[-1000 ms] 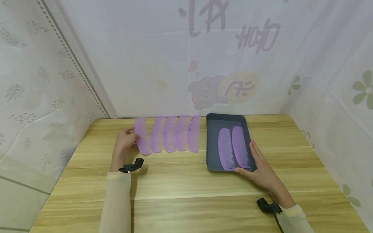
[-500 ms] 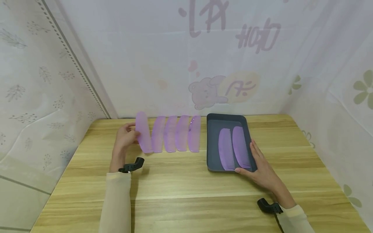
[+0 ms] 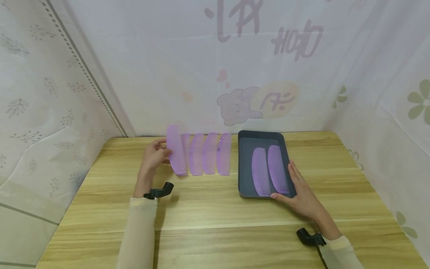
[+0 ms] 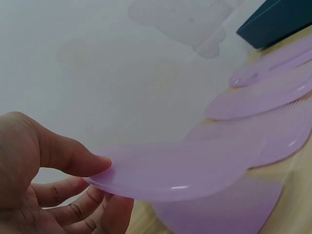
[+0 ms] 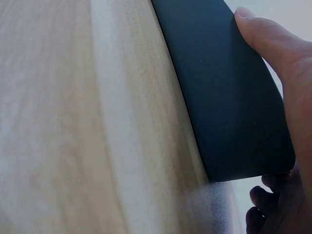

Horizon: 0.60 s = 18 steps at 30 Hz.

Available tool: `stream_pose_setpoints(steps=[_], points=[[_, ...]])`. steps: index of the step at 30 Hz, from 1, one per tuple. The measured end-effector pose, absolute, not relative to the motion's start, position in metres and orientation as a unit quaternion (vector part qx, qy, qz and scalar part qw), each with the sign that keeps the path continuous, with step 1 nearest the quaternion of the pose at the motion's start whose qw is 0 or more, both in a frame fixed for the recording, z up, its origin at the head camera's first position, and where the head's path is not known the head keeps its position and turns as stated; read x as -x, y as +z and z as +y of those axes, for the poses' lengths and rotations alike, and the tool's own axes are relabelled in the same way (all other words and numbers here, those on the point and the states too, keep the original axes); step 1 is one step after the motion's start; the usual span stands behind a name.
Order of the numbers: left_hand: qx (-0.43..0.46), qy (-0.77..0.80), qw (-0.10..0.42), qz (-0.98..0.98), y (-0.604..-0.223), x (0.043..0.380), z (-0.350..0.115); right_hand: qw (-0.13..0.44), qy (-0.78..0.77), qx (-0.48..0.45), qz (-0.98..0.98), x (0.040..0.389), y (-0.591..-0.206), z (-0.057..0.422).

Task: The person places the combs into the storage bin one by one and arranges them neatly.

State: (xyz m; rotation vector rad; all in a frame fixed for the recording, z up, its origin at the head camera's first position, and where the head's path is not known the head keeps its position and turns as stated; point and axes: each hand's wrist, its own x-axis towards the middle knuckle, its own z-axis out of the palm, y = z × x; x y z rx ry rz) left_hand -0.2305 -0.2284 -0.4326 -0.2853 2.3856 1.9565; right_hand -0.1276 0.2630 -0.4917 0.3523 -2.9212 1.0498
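My left hand (image 3: 152, 160) pinches a translucent purple comb (image 3: 175, 151) by its curved back edge. In the left wrist view, the thumb is on top of this comb (image 4: 175, 168) and the fingers are beneath. It is raised over another purple comb (image 3: 186, 140), partly covering it in the head view. Three more purple combs (image 3: 196, 155) lie in a row to the right. My right hand (image 3: 304, 198) grips the near right corner of a dark grey tray (image 3: 245, 168), thumb at the front rim and fingers along the side. Two purple combs (image 3: 260, 172) lie side by side in the tray.
The wooden table (image 3: 215, 231) runs back to a printed cloth (image 3: 168, 74) hanging behind the combs and tray. More patterned cloth hangs on the left and right. A black wrist camera (image 3: 162, 190) sits on each forearm.
The left hand has lifted its comb and carried it rightward over the leftmost comb of the row. The right hand and the tray have stayed in place.
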Motion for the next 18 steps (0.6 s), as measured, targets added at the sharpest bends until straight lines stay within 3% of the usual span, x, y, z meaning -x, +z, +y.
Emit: stream_pose_setpoints(steps=[18], points=[[0.041,0.66,0.036,0.749,-0.439,0.234,-0.197,0.001,0.335,-0.111,-0.936,0.128,-0.493,0.264]])
